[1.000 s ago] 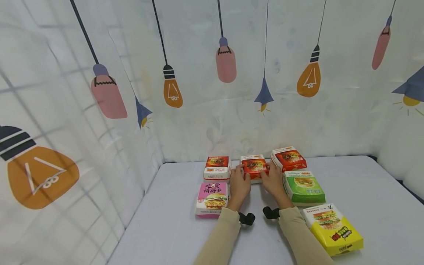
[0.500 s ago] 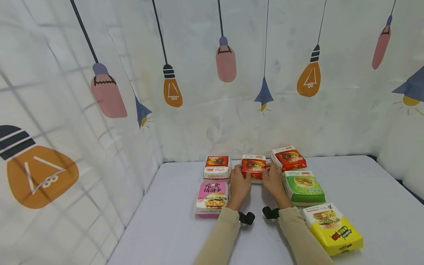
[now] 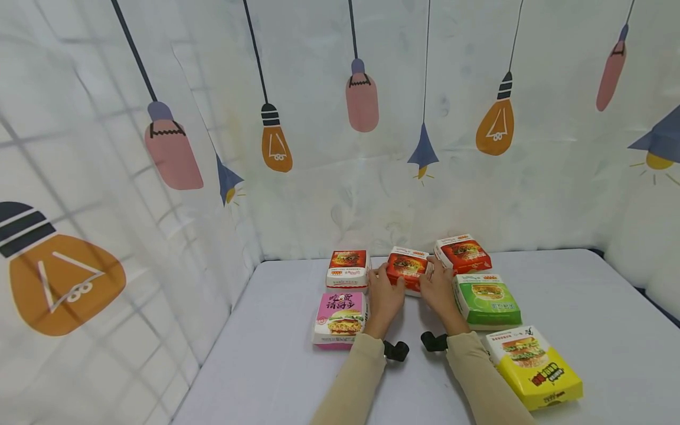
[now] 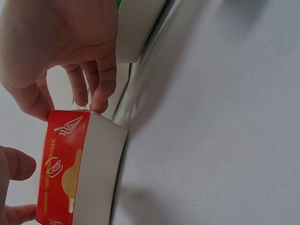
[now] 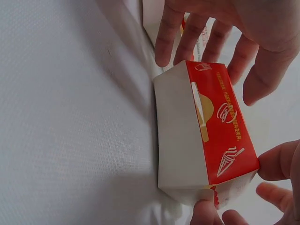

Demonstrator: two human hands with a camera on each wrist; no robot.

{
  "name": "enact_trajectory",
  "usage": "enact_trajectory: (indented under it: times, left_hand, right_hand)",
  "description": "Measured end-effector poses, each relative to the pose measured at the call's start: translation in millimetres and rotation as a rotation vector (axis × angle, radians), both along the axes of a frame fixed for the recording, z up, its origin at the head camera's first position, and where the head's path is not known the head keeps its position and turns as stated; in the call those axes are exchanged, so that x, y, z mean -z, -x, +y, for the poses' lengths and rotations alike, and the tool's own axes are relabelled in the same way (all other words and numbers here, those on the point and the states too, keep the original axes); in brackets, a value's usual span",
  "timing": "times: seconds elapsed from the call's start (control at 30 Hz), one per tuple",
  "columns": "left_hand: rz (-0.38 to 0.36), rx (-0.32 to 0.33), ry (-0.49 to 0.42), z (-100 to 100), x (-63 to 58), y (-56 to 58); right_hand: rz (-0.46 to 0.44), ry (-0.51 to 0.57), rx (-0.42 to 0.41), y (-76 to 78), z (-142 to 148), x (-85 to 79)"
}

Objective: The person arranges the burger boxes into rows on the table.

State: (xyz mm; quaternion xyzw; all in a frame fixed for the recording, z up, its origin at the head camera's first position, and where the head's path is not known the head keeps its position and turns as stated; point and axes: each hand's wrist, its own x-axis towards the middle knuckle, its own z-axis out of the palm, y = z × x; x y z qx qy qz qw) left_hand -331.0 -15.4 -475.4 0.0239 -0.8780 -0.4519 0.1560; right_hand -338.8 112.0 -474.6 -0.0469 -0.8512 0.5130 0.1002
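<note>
A red-and-white burger box (image 3: 406, 265) lies slightly turned between both hands at the middle of the back row. My left hand (image 3: 386, 298) is at its left end; in the right wrist view the fingers (image 5: 172, 40) reach down by the box's corner, thumb off it. At the box's right end, my right hand (image 3: 440, 295) holds a corner between thumb and fingers, seen in the right wrist view with the thumb (image 5: 277, 162) against the upper corner. The underside of the box is hidden.
Left of it stand another red burger box (image 3: 347, 268) and a pink one (image 3: 340, 319). To the right are a third red box (image 3: 463, 254), a green box (image 3: 489, 300) and a yellow box (image 3: 533, 366). A white table (image 3: 255, 366) meets the patterned cloth backdrop (image 3: 308, 206).
The red burger box between the hands has shifted a little right and turned slightly clockwise. Both hands have stayed nearly in place, and the other boxes have not moved.
</note>
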Motion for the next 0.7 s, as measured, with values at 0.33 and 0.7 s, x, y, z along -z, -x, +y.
enact_trajectory:
  times: [0.33,0.7]
  left_hand:
    - [0.017,-0.005,0.041,0.2,-0.2,-0.5]
    - [0.027,0.024,0.045,-1.8,0.8,1.0]
  right_hand:
    - [-0.039,-0.034,-0.020,-1.4,0.2,-0.3]
    - [0.035,-0.051,-0.009,-2.1,1.4,-0.1]
